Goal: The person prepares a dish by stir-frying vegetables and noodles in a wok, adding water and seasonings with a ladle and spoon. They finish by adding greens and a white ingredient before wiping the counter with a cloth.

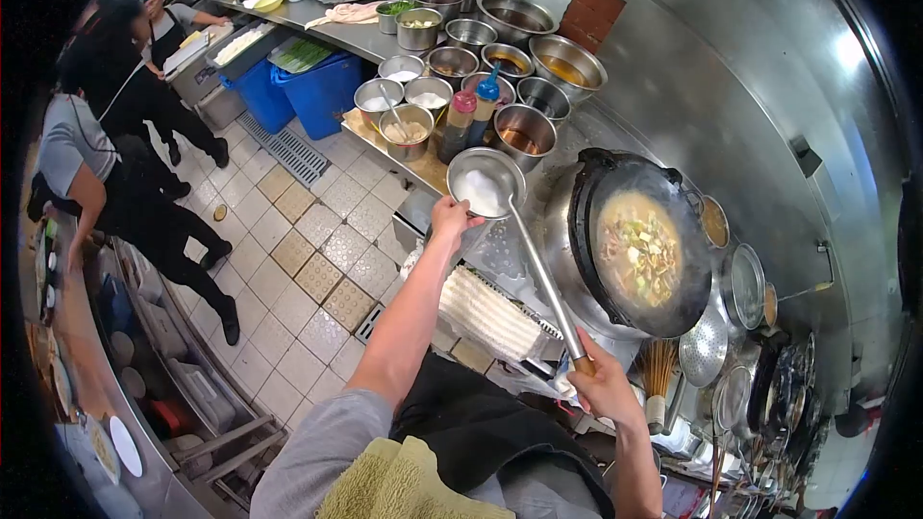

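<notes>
My right hand (604, 386) grips the wooden end of a long steel ladle's handle (544, 274). The ladle's bowl (486, 185) holds a white powder and hangs over the counter edge, left of the wok. My left hand (449, 216) reaches forward with its fingers at the ladle bowl's near rim; whether it pinches anything is not visible. A black wok (642, 242) to the right holds a yellowish soup with vegetable and meat pieces.
Several steel bowls of seasonings and sauces (452, 96) and two squeeze bottles (460, 123) crowd the counter ahead. Strainers and lids (731, 327) hang at right. Blue bins (322, 86) stand on the tiled floor. People in dark clothes (115, 154) work at left.
</notes>
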A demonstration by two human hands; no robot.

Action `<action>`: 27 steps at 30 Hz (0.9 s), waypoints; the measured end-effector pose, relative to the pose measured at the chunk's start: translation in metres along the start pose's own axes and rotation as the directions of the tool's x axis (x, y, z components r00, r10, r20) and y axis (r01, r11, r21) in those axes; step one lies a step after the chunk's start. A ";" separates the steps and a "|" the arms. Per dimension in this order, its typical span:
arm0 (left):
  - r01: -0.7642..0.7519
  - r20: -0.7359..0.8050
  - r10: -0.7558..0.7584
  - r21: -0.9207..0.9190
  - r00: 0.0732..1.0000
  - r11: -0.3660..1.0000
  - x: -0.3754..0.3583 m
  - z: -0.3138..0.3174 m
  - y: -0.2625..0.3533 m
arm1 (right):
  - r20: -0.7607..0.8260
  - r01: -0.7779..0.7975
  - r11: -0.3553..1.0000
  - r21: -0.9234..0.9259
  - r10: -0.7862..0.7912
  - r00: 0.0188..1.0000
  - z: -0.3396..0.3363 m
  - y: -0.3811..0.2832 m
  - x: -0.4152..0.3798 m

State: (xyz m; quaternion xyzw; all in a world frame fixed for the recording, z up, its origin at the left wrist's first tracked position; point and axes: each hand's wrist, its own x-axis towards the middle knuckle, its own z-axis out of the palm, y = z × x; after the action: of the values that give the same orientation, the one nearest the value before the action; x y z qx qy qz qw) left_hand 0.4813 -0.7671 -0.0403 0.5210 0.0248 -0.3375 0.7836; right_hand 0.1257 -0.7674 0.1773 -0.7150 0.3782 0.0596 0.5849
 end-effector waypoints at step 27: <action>0.003 -0.028 -0.006 -0.110 1.000 0.994 -0.004 0.028 -0.018 | -0.079 -0.026 0.985 -0.168 0.013 0.997 0.057 0.042 0.036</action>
State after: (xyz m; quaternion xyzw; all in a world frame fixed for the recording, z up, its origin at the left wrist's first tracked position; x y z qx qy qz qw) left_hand 0.4591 -0.7928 -0.0405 0.4819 0.0559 -0.3301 0.8098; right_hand 0.1459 -0.7357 0.1076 -0.7601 0.4013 0.0693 0.5063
